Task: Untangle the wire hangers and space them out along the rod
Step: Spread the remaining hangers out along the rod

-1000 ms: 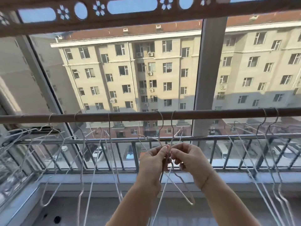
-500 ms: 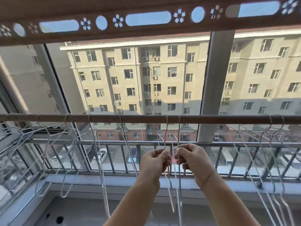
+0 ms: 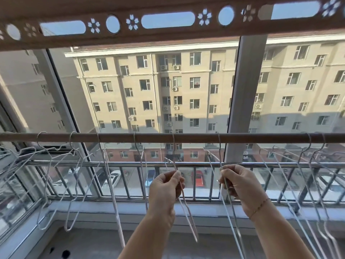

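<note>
Head view, the only one: brown rod (image 3: 196,137) runs level across the frame, in front of the balcony window. White wire hangers hook over it along its length.

Left hand (image 3: 165,191) is pinched shut on the neck of one hanger (image 3: 183,200), thumb and forefinger closed just below its twist. That hanger's hook sits on the rod slightly left of centre; its body hangs down past the wrist, tilted toward the near right.

Right hand (image 3: 240,186) is closed around the neck of a second hanger (image 3: 230,208), fingers curled over the wire. Its hook is on the rod right of centre, and its body drops almost straight down between the forearms. A thin bracelet (image 3: 259,206) sits on that wrist.

The two held hangers are apart, with clear rod between their hooks (the hands do not touch).

Left side: a bunch of hangers (image 3: 46,165) at mixed angles, wires crossing each other; whether they are actually interlocked I cannot tell. Two more hang singly between that bunch and the left hand (image 3: 112,193), (image 3: 141,174).

Far right: another group (image 3: 313,174), hooks close together, bodies slanting down to the right edge.

Behind the rod: metal railing (image 3: 196,164), grey window post (image 3: 244,100), and a beige apartment block (image 3: 168,86) across the street.
</note>
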Motion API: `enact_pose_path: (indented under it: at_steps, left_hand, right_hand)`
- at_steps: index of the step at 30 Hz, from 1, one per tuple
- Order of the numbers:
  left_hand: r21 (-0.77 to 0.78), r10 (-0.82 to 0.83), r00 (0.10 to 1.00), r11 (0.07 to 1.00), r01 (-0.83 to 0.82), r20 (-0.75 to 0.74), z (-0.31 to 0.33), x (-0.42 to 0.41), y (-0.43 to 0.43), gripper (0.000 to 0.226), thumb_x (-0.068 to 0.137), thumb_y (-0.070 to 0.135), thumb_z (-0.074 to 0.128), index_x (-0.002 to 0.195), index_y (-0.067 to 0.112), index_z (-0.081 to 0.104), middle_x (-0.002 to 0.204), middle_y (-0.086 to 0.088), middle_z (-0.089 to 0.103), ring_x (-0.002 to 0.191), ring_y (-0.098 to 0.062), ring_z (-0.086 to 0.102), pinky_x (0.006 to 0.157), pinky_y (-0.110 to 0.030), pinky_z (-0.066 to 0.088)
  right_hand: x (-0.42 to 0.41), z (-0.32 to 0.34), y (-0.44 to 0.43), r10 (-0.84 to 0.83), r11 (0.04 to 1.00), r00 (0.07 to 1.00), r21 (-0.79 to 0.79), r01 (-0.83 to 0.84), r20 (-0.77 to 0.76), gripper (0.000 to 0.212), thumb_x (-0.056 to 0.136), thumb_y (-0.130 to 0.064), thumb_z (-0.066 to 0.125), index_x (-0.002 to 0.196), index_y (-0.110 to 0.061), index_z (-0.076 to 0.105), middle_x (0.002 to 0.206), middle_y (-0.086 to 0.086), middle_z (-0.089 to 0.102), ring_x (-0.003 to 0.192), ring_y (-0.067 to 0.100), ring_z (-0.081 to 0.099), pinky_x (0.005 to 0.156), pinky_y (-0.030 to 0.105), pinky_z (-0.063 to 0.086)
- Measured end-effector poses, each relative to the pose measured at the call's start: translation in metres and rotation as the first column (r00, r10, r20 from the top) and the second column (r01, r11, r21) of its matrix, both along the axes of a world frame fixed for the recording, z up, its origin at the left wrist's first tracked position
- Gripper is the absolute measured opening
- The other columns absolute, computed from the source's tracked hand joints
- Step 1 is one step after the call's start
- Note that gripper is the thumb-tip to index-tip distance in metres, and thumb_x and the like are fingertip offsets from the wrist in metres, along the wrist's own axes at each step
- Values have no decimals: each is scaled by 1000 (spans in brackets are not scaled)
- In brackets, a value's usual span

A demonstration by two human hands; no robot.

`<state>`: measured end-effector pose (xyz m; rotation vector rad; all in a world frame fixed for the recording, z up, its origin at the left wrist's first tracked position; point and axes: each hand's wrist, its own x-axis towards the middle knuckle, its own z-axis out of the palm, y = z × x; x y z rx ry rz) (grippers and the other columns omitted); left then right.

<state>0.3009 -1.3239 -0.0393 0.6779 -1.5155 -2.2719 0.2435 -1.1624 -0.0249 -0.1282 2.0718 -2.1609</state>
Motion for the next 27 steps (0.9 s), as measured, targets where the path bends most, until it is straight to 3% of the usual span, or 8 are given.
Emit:
enact_pose_path:
  at_steps: [8,11,15,20,23,24,27]
  left_hand:
    - [-25,-5,1000,1000,5,-2,-6,2,-5,14,89,14,58,99,5,63,79,-11,66,73,-19,61,61,-25,48]
    - [-63,-10,1000,998,8,-23,-10,5,-6,20,90,16,58,106,4,60,84,-10,64,80,-21,58,70,-29,48]
    - [-291,77,990,950,-109,-117,-5,15,6,23,89,19,58,110,12,51,98,-3,57,89,-16,54,76,-19,41]
    - [-558,139,931,767,-317,-338,8,28,43,37,88,22,61,122,17,47,117,2,53,110,-11,50,89,-16,37]
    - [-620,-2,919,738,-264,-394,19,25,76,19,87,28,61,104,24,57,100,6,62,93,-4,58,80,-19,45]
    - [-620,-80,923,763,-186,-376,23,24,89,10,87,24,61,97,26,59,90,8,64,83,-1,60,73,-15,46]
    - [-571,-288,906,819,64,-311,28,17,132,12,87,14,61,85,26,62,70,8,65,63,-1,58,58,-12,46]
  right_hand:
    - [3,0,-2,-3,1000,1000,-8,2,-10,12,86,2,50,81,-4,59,61,11,58,44,10,48,36,12,37]
    - [5,-1,-1,1,1000,1000,25,-1,-18,9,87,-2,51,88,-5,60,66,10,61,53,15,52,46,18,42]
    - [9,-8,8,-35,994,996,100,44,-83,8,86,-9,56,94,-10,59,83,9,65,71,17,60,64,27,49]
    - [20,-5,47,-152,961,955,189,204,-256,10,86,-15,58,96,-14,60,90,8,66,84,22,63,76,31,55]
    - [21,1,80,-245,905,891,239,351,-381,10,85,-16,60,95,-16,61,87,4,66,81,17,64,73,28,55]
    - [20,2,92,-279,882,862,241,404,-423,10,85,-15,60,95,-16,61,84,1,66,80,15,64,72,25,55]
    - [15,6,131,-388,812,768,205,547,-509,12,84,-10,60,95,-14,62,78,-3,64,73,11,61,63,16,50]
